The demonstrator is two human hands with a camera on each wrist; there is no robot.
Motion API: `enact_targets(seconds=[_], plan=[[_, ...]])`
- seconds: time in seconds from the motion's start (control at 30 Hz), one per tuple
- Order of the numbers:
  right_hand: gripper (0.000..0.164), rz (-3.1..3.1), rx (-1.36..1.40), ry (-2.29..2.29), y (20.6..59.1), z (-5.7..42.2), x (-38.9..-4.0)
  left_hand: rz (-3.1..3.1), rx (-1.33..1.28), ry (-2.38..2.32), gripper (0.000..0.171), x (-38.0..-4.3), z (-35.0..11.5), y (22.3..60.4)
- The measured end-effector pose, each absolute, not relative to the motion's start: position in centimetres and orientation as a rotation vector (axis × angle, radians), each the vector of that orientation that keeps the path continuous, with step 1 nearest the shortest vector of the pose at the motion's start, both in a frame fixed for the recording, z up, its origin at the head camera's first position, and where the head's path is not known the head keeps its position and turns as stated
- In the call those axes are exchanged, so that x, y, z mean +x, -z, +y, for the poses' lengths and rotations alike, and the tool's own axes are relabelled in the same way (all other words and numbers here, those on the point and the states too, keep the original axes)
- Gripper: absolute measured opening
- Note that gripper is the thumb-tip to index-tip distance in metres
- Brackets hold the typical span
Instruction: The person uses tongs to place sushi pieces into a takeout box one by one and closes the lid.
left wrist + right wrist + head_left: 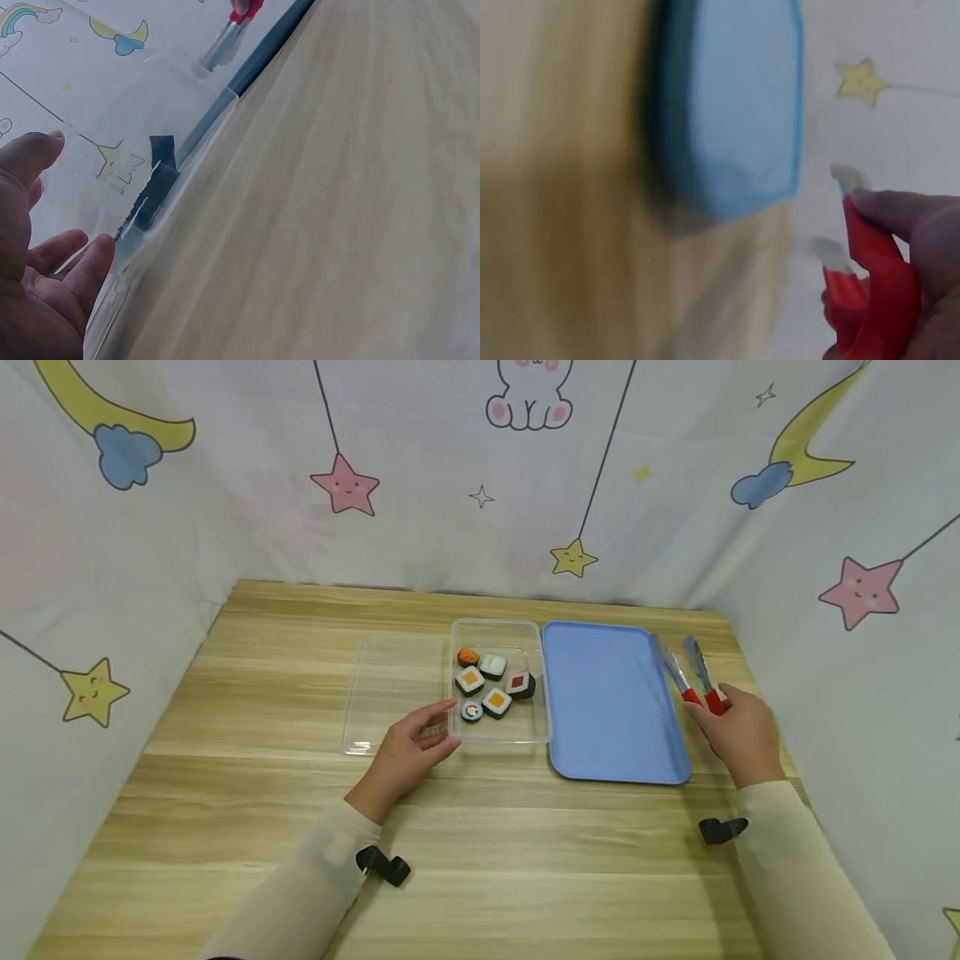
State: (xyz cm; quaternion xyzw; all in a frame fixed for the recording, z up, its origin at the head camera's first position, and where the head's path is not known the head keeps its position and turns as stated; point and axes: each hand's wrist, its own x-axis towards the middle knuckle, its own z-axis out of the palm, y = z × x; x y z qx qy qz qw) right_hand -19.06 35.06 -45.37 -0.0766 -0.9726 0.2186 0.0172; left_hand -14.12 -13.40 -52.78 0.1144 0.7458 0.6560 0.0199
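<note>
A clear plastic box (501,740) stands at the middle of the table with several sushi pieces inside, among them an orange-topped piece (468,656) and a dark-red-centred roll (520,683). My left hand (411,747) is at the box's near left corner, its fingertips right at the side wall and its fingers spread apart. In the left wrist view, the fingers (91,274) lie close beside the box wall. My right hand (742,731) holds a pair of tongs (691,697) by red handles (874,259). The tongs' metal arms are spread, with nothing between the tips, over the blue tray's right edge.
A blue tray (611,710) lies right beside the box. Left of the box is a flat clear lid (393,681). Pale printed curtains (450,543) surround the wooden table (487,877) at the back and sides.
</note>
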Motion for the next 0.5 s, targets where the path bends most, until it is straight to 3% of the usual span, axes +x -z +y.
enact_targets(seconds=[0.2, 0.5], plan=[[0.081, -3.035, -0.278, -0.632, 48.2, 38.1, -17.8, 2.315, 0.36, -2.033, 0.057, -14.1, -13.3, 52.6], [0.072, -3.027, -0.269, -0.654, 49.4, 37.3, -17.3, 2.297, 0.323, -2.036, 0.057, -14.1, -13.3, 52.5]])
